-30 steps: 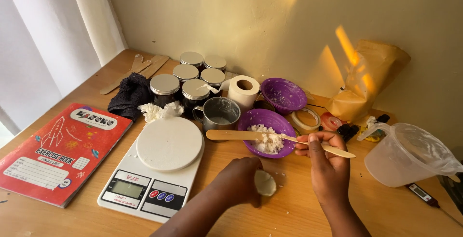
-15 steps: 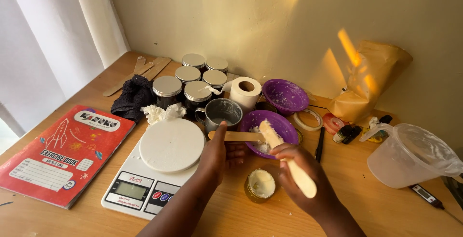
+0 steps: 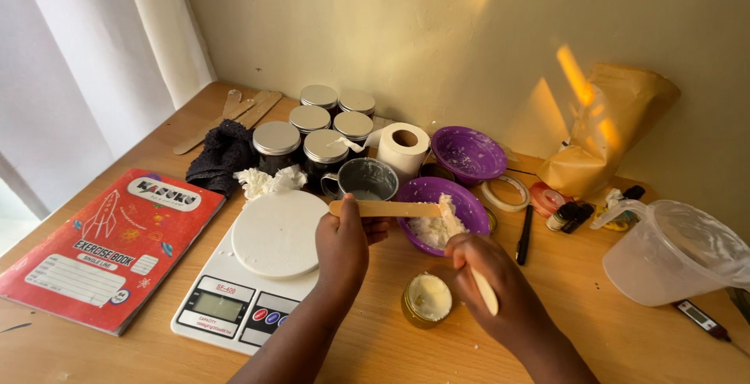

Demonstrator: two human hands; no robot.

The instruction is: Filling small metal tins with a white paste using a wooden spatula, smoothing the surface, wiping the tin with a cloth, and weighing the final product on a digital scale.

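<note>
Jar point(image 3: 426, 300) brimful of pale wax

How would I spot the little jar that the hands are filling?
Start at the white kitchen scale on the wooden table. Just to its right, in front of the purple bowl of white flakes, sits the small jar between the left hand and right hand. Unlike the lidded dark jars at the back, it is open, amber and topped with pale wax.

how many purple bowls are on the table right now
2. One purple bowl sits empty at the back beside the paper roll; the other is nearer, holding white flakes. None appear hidden.
</note>
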